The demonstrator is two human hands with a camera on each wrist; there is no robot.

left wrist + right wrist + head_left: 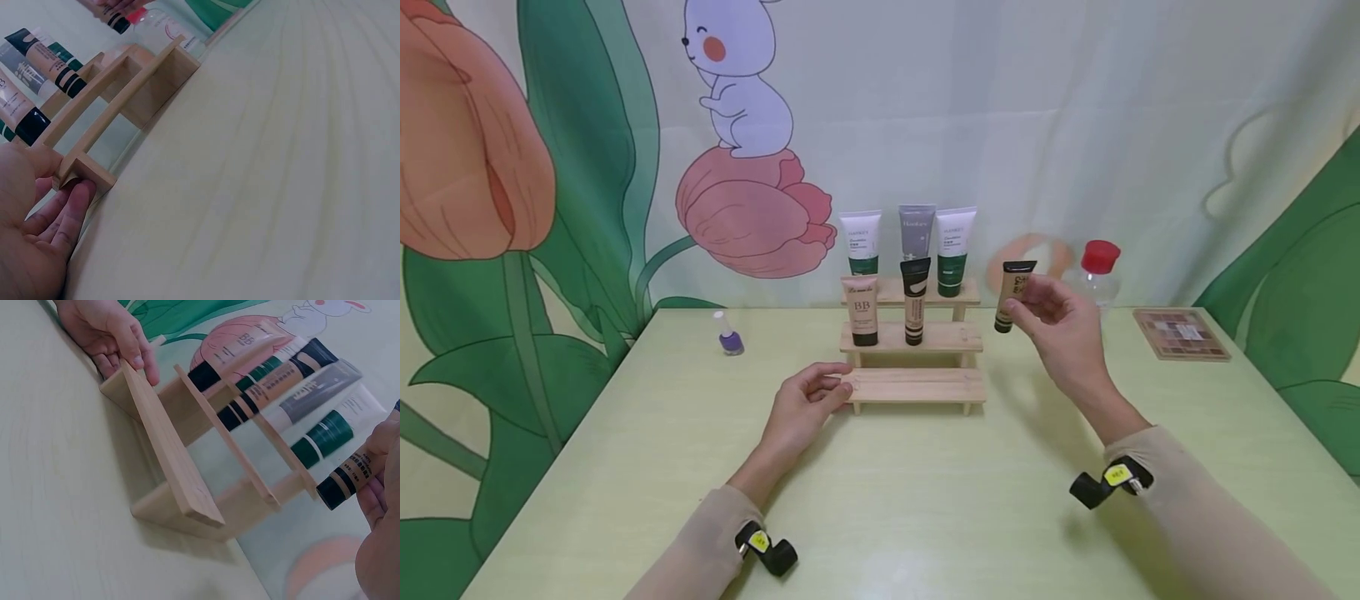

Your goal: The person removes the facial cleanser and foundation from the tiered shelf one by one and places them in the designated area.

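Observation:
A three-step wooden display rack [917, 385] stands on the table. My left hand [805, 408] pinches the left end of its lowest step, with fingertips underneath in the left wrist view. To the right of the rack, my right hand [1063, 333] holds a small tan tube with black ends [1013, 296] up in the air between thumb and fingers. On the middle step stand a pink BB cream tube [861, 310] and a tan-and-black tube [914, 304]. The top step bears two white-and-green tubes [952, 250] and a grey tube [917, 229].
A purple nail polish bottle [731, 340] with a white cap stands on the left of the table. Behind my right hand is a clear bottle with a red cap [1101, 257]. A flat makeup palette [1182, 335] lies at the far right. A printed curtain [925, 100] hangs behind.

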